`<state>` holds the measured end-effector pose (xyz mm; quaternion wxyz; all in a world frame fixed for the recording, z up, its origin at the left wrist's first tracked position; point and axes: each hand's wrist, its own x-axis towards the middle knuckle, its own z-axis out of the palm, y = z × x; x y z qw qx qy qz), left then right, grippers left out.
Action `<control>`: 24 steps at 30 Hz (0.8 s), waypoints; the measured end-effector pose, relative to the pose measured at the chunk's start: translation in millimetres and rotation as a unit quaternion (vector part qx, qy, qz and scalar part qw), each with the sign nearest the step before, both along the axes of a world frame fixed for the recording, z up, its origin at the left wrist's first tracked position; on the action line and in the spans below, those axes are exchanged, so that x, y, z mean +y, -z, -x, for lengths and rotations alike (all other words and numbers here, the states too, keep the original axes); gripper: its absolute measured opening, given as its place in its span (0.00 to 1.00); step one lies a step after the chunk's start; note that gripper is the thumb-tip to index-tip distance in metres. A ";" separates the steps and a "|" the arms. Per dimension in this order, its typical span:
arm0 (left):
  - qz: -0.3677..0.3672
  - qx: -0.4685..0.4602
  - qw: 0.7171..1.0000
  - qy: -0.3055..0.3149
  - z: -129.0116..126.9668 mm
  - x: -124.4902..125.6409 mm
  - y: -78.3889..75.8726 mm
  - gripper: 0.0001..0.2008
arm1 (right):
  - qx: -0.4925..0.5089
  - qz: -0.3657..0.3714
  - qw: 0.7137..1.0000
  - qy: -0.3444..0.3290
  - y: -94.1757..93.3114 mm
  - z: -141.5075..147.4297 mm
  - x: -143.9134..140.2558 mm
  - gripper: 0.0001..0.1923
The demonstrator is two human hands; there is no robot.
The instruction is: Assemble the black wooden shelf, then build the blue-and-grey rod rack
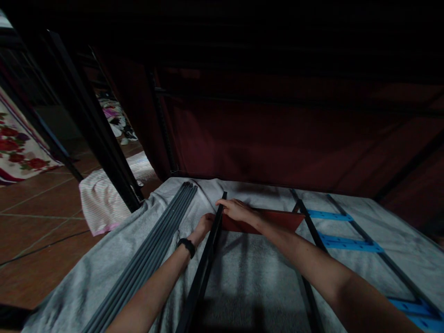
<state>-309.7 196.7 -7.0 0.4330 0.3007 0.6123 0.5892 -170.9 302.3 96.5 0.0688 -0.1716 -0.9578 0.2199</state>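
Note:
A dark metal frame lies on a grey blanket, its left rail running toward me. My left hand, with a black band on the wrist, rests against the outer side of that rail. My right hand lies on top of the rail's far end and on the edge of a reddish-brown panel that spans between two rails. Whether the fingers grip the rail is unclear in the dim light.
A bundle of grey rods lies left of the frame. Blue cross pieces join rails on the right. A dark red curtain hangs behind. A black post, a pale cloth and tiled floor are at left.

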 end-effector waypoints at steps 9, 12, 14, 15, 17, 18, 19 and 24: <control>-0.089 -0.065 0.994 -0.015 -8.3 -7.1 -45.7 0.16 | 0.010 -0.029 0.994 0.107 6.7 -6.6 -10.0 0.24; -0.104 -0.059 0.993 -0.020 -9.8 -7.0 -48.9 0.15 | -0.008 -0.037 0.993 0.111 10.0 -7.6 -11.2 0.15; -0.111 -0.045 0.993 -0.021 -10.0 -7.6 -50.0 0.14 | -0.015 -0.047 0.995 0.090 12.0 -7.7 -10.6 0.13; -0.114 -0.035 0.993 -0.022 -9.9 -8.5 -50.5 0.13 | -0.015 -0.050 0.995 0.085 12.9 -7.7 -10.0 0.13; -0.115 -0.019 0.993 -0.023 -9.7 -10.8 -51.5 0.12 | -0.011 -0.052 0.995 0.086 14.1 -7.6 -8.4 0.12; -0.117 -0.016 0.993 -0.024 -9.5 -11.8 -51.9 0.13 | -0.007 -0.052 0.995 0.088 14.4 -7.5 -7.5 0.12; -0.119 -0.015 0.992 -0.025 -9.5 -12.5 -52.1 0.13 | -0.003 -0.052 0.995 0.091 14.4 -7.5 -6.8 0.12; -0.138 -0.017 0.990 -0.032 -8.6 -7.1 -50.5 0.12 | 0.001 -0.033 0.994 0.108 12.0 -6.7 -5.4 0.13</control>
